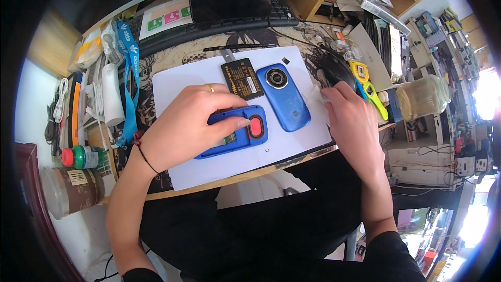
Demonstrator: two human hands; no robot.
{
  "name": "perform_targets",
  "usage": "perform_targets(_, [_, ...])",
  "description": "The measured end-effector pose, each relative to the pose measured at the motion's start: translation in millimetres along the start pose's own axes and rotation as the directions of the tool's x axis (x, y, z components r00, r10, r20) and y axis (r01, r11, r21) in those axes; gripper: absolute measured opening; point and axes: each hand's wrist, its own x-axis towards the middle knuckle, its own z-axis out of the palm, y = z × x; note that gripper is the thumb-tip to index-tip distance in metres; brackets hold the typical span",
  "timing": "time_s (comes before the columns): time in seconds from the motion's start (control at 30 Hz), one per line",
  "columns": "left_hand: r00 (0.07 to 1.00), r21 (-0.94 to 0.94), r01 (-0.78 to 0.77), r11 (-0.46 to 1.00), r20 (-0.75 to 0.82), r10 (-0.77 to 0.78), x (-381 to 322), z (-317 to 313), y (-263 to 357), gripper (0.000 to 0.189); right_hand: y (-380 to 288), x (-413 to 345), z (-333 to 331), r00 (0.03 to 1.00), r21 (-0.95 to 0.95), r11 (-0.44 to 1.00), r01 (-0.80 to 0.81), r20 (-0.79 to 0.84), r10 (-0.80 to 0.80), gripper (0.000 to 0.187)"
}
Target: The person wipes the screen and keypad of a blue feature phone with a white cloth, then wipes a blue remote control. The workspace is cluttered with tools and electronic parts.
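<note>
On a white sheet of paper (184, 74) lies a blue phone body (260, 135) with its inside facing up, showing a red oval part. My left hand (195, 121) grips it by its upper edge and face. Just behind it rests a black phone battery (242, 78) with orange print. To the right lies a blue back cover (287, 105) with a round camera ring, and a small black memory card (285, 60) is beyond it. My right hand (350, 121) pinches a thin white tissue or wipe (317, 102) at the paper's right edge.
A black stylus or pen (238, 47) lies behind the paper, near a keyboard (168, 37) with a dark phone (231, 4) over it. A black mouse (338, 70) and a yellow-green tool (375, 101) stand near my right hand. A blue lanyard (129, 47) hangs at left.
</note>
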Motion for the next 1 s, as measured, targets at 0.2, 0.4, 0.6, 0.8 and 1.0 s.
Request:
perform_targets(0.2, [0.989, 0.171, -0.134, 0.976, -0.033, 0.141, -1.9, 2.2, 2.4, 0.034, -4.3, 11.7, -6.8, 0.974, 0.076, 0.987, 0.142, -0.186, -0.126, 0.020])
perform_targets(0.4, [0.984, -0.196, -0.105, 0.975, -0.165, 0.073, -7.0, 14.5, 24.6, 0.057, -43.2, 2.3, -22.0, 0.996, 0.794, 0.607, 0.039, 0.019, -0.088, 0.027])
perform_targets(0.6, [0.995, -0.308, -0.078, 0.948, -0.080, 0.056, -8.7, 18.2, 31.7, 0.037, -62.3, -3.6, -18.5, 0.974, 0.932, 0.362, -0.030, 0.109, -0.200, 0.035])
perform_targets(0.8, [0.980, -0.467, 0.193, 0.863, 0.046, -0.195, -11.7, 5.4, 32.5, 0.014, -62.2, 0.5, -16.7, 0.917, 0.924, 0.175, -0.340, 0.367, -0.159, 0.029])
perform_targets(1.0, [0.987, -0.553, 0.159, 0.818, 0.059, -0.152, -14.4, 7.0, 36.9, 0.011, -48.7, 4.0, -15.3, 0.866, 0.874, 0.139, -0.466, 0.482, -0.130, 0.018])
